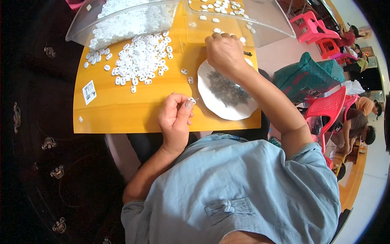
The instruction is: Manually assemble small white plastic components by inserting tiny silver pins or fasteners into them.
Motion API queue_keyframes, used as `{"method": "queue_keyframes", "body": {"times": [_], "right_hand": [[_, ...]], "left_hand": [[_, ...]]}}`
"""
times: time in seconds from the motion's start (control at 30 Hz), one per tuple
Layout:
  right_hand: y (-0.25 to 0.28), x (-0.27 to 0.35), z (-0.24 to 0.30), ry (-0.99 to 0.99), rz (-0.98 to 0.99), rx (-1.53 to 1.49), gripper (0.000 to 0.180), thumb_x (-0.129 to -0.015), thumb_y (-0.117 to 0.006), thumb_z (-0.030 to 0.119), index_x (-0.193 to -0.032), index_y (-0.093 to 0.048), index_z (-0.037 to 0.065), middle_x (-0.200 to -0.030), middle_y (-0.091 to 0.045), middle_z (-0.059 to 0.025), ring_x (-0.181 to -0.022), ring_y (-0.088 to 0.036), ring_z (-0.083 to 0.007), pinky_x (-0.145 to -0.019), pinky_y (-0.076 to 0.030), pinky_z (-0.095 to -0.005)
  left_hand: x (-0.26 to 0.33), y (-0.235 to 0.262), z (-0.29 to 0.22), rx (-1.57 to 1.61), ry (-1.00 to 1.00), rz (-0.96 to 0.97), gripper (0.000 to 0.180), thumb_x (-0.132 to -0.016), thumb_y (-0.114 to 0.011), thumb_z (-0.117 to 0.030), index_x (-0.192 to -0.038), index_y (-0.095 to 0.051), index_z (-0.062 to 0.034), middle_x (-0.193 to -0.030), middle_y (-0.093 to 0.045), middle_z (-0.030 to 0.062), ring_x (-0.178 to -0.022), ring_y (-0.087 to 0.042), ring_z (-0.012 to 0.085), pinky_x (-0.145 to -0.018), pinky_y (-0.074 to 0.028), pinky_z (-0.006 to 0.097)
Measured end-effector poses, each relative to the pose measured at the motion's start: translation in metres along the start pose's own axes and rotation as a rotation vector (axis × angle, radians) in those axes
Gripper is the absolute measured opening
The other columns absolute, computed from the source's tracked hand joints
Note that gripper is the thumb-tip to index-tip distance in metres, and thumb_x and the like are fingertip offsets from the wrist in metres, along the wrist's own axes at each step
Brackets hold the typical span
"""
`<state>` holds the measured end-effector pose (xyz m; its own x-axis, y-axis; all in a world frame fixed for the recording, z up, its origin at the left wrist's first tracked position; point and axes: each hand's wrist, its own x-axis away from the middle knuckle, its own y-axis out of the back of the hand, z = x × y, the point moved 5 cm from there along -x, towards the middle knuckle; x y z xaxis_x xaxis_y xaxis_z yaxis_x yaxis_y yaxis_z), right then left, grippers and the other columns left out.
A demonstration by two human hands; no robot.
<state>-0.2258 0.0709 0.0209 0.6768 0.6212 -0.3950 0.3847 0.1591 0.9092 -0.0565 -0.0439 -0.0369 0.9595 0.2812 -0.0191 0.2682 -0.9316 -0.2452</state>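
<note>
Between the thumb and fingers of my left hand [175, 116] is a small white plastic piece [191, 100], pinched above the table's near part. A thin bit seems to stick out of its side. Curled closed, my right hand [225, 52] is over the far rim of a white scalloped plate [206, 99]; its fingertips are hidden. A dark rod end [248, 53] shows beside that hand, and I cannot tell whether it is held. The plate carries a heap of tiny grey metal pieces [229, 89]. Two loose white two-hole pieces [184, 71] lie left of the plate.
A pile of white two-hole pieces [140, 59] covers the yellow table's [118, 116] far left. Behind it stands a clear bin [134, 24] full of white pieces; a clear tray [260, 28] with scattered pieces is beside it. Right are a green sack [304, 77], pink chairs and other people.
</note>
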Motion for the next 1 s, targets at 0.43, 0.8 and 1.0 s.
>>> {"method": "queue_keyframes", "body": {"times": [0.43,0.8,1.0], "right_hand": [[-0.019,-0.010,0.010,-0.131,0.262,-0.131,0.009,-0.079,-0.062,0.010,-0.084,-0.065,0.004,-0.087,-0.068,-0.0157,-0.082,-0.065,-0.0374,-0.072,-0.051,-0.0458],[0.083,0.065,0.007,-0.028,-0.307,-0.657,0.015,-0.078,-0.070,0.001,-0.088,-0.059,0.000,-0.081,-0.062,-0.0130,-0.073,-0.062,-0.0308,-0.065,-0.049,-0.0365],[0.074,0.156,-0.004,-0.040,-0.327,-0.666,0.026,-0.071,-0.066,-0.008,-0.095,-0.058,-0.001,-0.086,-0.060,-0.0145,-0.075,-0.061,-0.0325,-0.069,-0.050,-0.0352]], "left_hand": [[0.004,0.002,0.001,0.031,0.008,-0.007,0.010,-0.097,-0.057,-0.011,-0.094,-0.056,-0.0021,-0.078,-0.054,0.0001,-0.063,-0.049,0.0055,-0.052,-0.040,0.020],[0.026,-0.042,-0.008,-0.061,0.059,0.390,0.009,-0.095,-0.059,-0.008,-0.092,-0.057,-0.0003,-0.071,-0.057,-0.0005,-0.062,-0.051,0.0065,-0.055,-0.042,0.023],[0.019,-0.057,-0.006,-0.063,0.148,0.397,0.010,-0.096,-0.057,-0.008,-0.089,-0.057,-0.0007,-0.076,-0.059,0.0006,-0.067,-0.054,0.0065,-0.064,-0.046,0.022]]}}
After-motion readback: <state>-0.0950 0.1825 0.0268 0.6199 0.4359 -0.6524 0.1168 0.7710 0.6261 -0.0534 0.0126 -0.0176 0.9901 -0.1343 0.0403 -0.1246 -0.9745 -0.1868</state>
